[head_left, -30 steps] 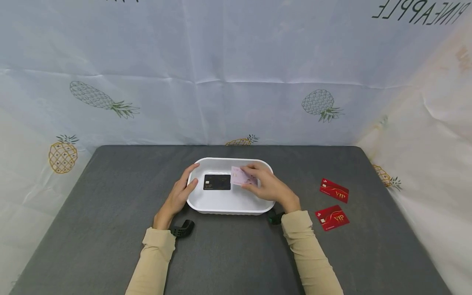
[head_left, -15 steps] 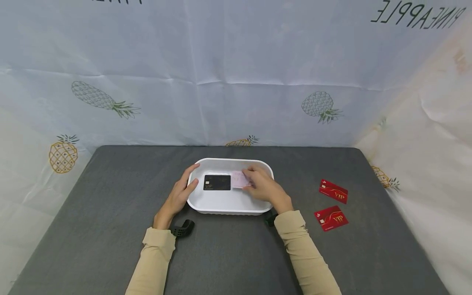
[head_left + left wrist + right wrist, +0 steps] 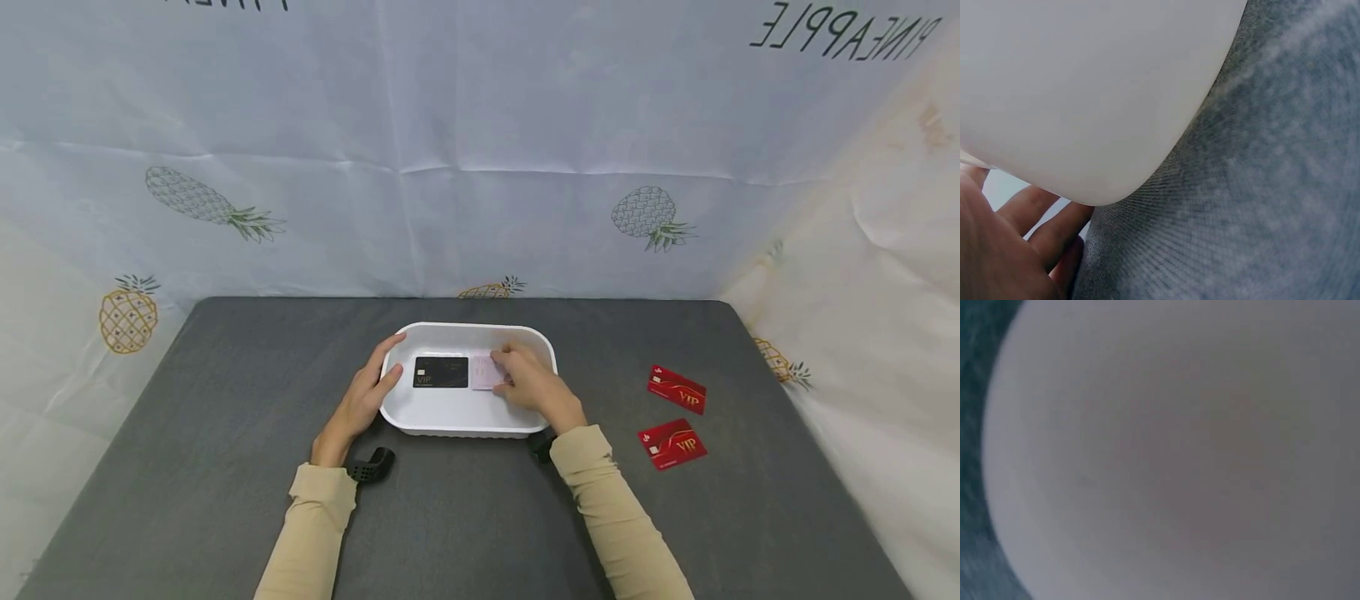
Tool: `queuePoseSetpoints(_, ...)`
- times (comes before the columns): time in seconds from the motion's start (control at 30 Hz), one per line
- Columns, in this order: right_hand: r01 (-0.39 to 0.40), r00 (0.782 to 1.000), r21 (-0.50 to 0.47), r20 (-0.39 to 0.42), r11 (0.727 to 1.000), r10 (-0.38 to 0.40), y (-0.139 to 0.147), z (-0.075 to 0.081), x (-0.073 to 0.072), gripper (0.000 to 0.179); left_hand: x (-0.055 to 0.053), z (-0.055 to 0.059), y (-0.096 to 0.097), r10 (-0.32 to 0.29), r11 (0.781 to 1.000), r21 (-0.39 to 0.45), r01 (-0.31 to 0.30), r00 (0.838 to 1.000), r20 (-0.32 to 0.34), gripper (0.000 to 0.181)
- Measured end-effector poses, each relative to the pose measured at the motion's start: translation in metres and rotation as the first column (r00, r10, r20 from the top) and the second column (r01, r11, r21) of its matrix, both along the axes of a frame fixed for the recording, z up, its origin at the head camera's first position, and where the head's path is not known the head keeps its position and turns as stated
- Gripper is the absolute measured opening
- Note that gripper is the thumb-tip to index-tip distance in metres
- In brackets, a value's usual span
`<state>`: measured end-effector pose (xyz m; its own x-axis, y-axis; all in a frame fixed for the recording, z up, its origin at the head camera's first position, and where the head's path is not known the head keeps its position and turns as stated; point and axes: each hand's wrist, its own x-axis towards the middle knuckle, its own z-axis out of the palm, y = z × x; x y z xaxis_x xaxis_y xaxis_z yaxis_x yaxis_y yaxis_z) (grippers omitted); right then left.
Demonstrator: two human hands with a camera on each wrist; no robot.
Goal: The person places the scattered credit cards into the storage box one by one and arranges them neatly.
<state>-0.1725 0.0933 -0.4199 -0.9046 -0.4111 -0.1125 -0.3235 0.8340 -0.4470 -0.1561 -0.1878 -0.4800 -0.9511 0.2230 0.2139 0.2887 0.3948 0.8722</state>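
A white plastic tray (image 3: 450, 417) stands at the middle of the table in the head view. My left hand (image 3: 366, 392) holds its left end, thumb over the rim and fingers along the outside. In the left wrist view, fingers (image 3: 1054, 234) show beside the tray wall (image 3: 1097, 94). Inside lies a black VIP card (image 3: 441, 372). Just right of it, a pale pink card (image 3: 482, 373) is pinched between thumb and fingers of my right hand (image 3: 536, 383), which covers its right part. Only a blurred tray wall (image 3: 1147, 450) fills most of the right wrist view.
Two red VIP cards (image 3: 677, 389) lie on the dark grey table (image 3: 465, 517), right of the tray. A pale cloth with pineapple prints (image 3: 450, 225) hangs behind the table and along its sides.
My right hand has moved slightly left and lowered the pink card, which now lies flatter beside the black card. The left hand and the tray have stayed put.
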Motion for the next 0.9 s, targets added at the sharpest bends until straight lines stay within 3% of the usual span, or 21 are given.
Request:
queuePoseSetpoints(0.37,0.013,1.000,-0.034,0.007,0.999,-0.013,-0.0029,-0.0098,0.0000,0.055,0.0005,-0.0020,-0.0001,0.007,1.000,-0.017,-0.008,1.000,-0.021,0.053)
queuePoseSetpoints(0.9,0.039,0.999,-0.061,0.035,0.997,-0.037,-0.0033,-0.0114,0.0009,0.057,-0.0003,-0.0009,0.0002,0.003,1.000,0.004,-0.003,1.000,0.014,0.055)
